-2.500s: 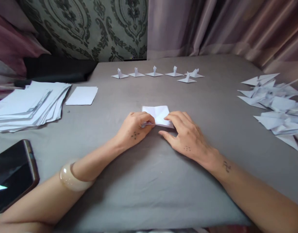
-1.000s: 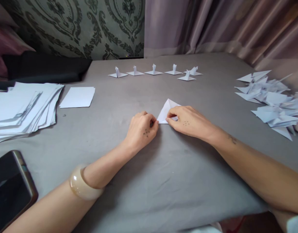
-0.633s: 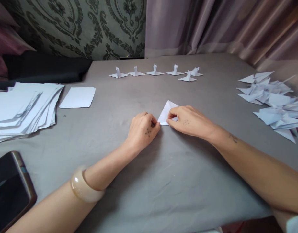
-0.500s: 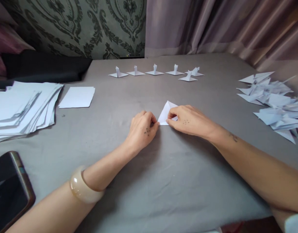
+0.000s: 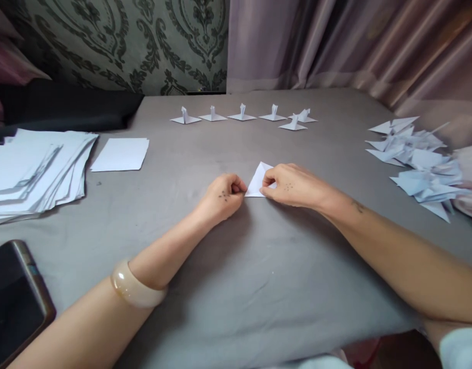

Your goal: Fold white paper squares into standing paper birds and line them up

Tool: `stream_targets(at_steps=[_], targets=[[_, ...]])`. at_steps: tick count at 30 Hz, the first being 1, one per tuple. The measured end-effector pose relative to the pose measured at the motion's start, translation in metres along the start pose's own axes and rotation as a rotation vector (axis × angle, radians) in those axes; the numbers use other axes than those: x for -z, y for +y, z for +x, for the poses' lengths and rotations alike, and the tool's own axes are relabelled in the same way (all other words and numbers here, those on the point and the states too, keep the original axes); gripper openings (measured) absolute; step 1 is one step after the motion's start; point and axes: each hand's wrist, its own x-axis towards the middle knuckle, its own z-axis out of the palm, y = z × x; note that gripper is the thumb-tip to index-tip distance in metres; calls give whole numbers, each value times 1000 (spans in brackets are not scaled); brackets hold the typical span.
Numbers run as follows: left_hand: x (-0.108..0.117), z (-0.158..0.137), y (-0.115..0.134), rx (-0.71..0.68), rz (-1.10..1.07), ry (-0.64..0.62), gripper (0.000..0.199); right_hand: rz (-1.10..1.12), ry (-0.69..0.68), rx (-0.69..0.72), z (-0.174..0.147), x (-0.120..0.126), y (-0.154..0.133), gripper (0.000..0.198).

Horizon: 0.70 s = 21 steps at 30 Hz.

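A small white paper, folded into a triangle, lies between my hands on the grey cloth, its peak pointing away from me. My left hand is closed at the paper's left corner, thumb and index finger pinching there. My right hand is closed over the right side of the paper, its thumb and fingertips gripping the sheet and hiding that corner. A beige bangle circles my left wrist.
Several folded paper figures stand in a row at the back. More folded papers are heaped on the right. On the left lie a stack of white sheets, smaller squares, black cloth and a phone.
The view has shifted slightly. My left thumb and index finger have changed position at the paper's left corner. My right hand keeps its hold, and the paper stays folded as a triangle.
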Motion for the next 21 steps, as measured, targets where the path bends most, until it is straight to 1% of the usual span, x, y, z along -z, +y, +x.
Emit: stream_targets(at_steps=[1, 2, 3, 4, 6, 7, 9, 11, 13, 15, 19, 21], targets=[[2, 1, -2, 14, -44, -7, 23, -13, 0, -3, 0, 0, -1, 19], [3, 1, -3, 16, -74, 17, 24, -25, 0, -8, 0, 0, -1, 19], [4, 1, -4, -7, -91, 57, 24, -32, -1, -15, 0, 1, -2, 19], [4, 0, -4, -61, -87, 103, 24, -34, -4, -21, -1, 1, -3, 19], [2, -2, -4, -255, -29, 171, 26, -30, -9, -24, -1, 1, -4, 18], [-1, -3, -4, -378, 23, 165, 28, -26, -9, -24, -1, 1, -5, 17], [-6, -6, -4, -608, 163, 90, 34, -17, -3, -30, -1, 0, -6, 14], [-11, -7, -5, -751, 328, -7, 38, -3, -7, -41, 1, 1, -6, 11], [-14, -8, -7, -809, 477, -49, 40, 30, -33, -28, 1, 2, -3, 9], [-14, -10, -8, -822, 577, -59, 40, 89, -74, 9, 1, 5, 3, 13], [-11, -14, -6, -810, 644, -61, 38, 223, -127, 88, -8, 12, 22, 26], [-11, -15, -5, -803, 651, -64, 38, 241, -123, 135, -14, 13, 30, 27]])
